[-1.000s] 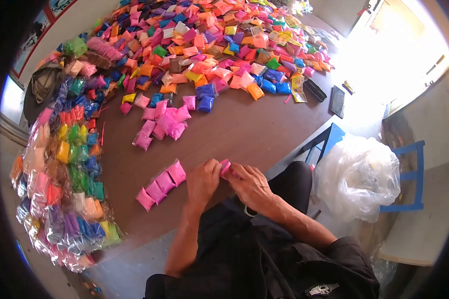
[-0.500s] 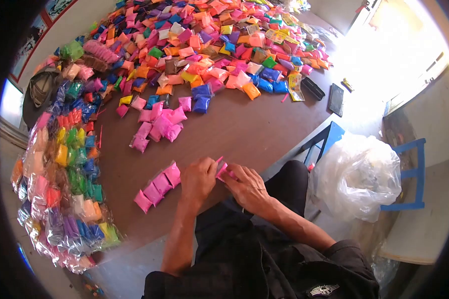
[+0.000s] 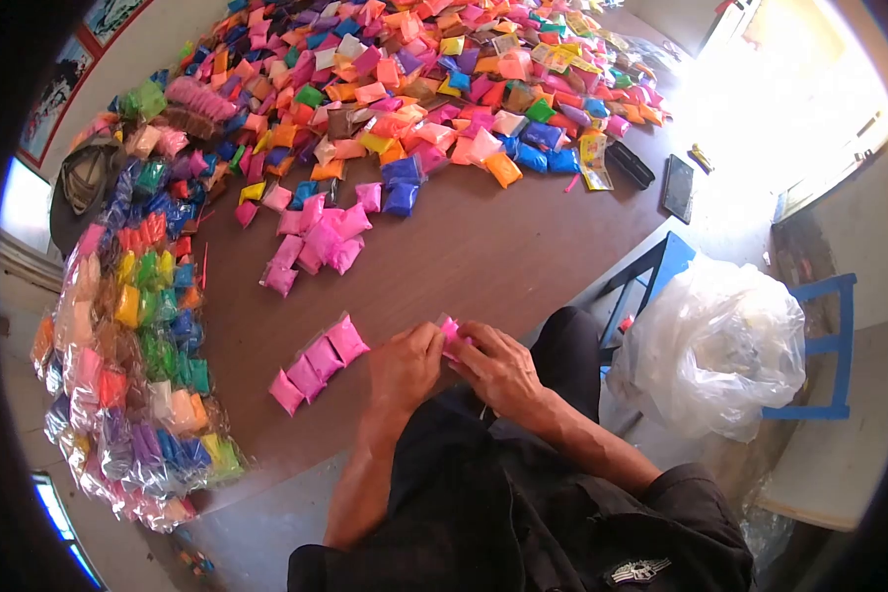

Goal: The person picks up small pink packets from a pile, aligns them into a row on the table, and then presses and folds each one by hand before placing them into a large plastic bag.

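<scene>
A small pink packet [image 3: 451, 335] is held between my two hands, above the near edge of the table. My left hand [image 3: 407, 365] is closed, its fingertips at the packet's left side. From the other side my right hand [image 3: 496, 367] pinches the packet, its fingers covering part of it. To the left of my left hand, a short row of pink packets [image 3: 318, 363] lies side by side on the brown tabletop [image 3: 444, 242]. Farther off sits a loose cluster of pink packets [image 3: 321, 237].
A large heap of coloured packets [image 3: 414, 89] covers the far side. Bundled packets in clear bags [image 3: 148, 345] line the left edge. At the right are a phone [image 3: 677, 187], a black case [image 3: 629, 165] and a plastic bag [image 3: 710, 350] on a blue chair [image 3: 827, 345].
The thin pink strip that stuck up by my left hand no longer shows. My hands have shifted slightly right, still on the packet. The whole view has shifted a little.
</scene>
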A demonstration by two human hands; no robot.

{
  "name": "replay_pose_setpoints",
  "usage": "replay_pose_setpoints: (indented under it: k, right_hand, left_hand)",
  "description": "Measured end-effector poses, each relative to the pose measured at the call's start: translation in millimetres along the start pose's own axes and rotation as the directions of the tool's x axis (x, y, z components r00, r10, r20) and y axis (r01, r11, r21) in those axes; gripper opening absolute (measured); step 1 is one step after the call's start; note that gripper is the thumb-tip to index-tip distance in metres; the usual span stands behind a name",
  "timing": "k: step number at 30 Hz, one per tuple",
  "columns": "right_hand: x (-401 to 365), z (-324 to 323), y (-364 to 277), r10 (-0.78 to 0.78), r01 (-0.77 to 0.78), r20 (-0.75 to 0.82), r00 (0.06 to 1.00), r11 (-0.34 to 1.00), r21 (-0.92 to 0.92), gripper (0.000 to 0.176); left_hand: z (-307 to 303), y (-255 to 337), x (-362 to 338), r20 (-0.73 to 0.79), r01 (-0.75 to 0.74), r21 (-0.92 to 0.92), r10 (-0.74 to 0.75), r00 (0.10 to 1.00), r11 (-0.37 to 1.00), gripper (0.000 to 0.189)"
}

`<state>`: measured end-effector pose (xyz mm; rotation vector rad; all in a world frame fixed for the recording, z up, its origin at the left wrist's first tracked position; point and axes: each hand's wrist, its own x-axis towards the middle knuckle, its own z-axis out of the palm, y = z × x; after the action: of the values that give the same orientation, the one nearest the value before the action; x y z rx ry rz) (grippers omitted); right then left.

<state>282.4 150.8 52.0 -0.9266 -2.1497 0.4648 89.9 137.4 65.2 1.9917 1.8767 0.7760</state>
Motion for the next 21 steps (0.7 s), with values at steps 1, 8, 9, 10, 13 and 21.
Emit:
replay_pose_setpoints:
  k: [1, 8, 9, 10, 13, 21]
  right_hand:
    - [0, -1, 0, -0.011, 0.011, 0.006, 1.000, 1.000, -0.003, 0.032]
    - [-7, -7, 0, -0.005, 0.006, 0.052, 0.999, 1.000, -0.017, 0.034]
    - [-8, -7, 0, 0.001, 0.000, 0.053, 0.999, 1.000, -0.020, 0.034]
    - [-8, -8, 0, 0.009, -0.008, 0.049, 0.999, 1.000, -0.024, 0.033]
    - [-5, -7, -4, 0.020, -0.018, 0.043, 0.999, 0.999, -0.034, 0.033]
    - [-7, -3, -3, 0.023, -0.023, 0.003, 1.000, 0.999, -0.033, 0.029]
  left_hand:
    - [5, -4, 3, 0.003, -0.011, 0.031, 0.011, 1.000, 0.999, 0.019]
    - [-18, 2, 8, 0.001, 0.024, -0.045, -0.024, 1.000, 0.999, 0.019]
    - [-20, 6, -1, 0.003, 0.027, -0.069, -0.027, 1.000, 0.997, 0.018]
    - [-21, 8, -9, 0.006, 0.031, -0.091, -0.031, 1.000, 0.995, 0.017]
    - [-8, 2, -25, -0.074, 0.009, -0.044, -0.012, 0.997, 0.999, 0.014]
    - [-1, 8, -30, -0.191, -0.004, -0.100, -0.016, 0.982, 0.995, 0.014]
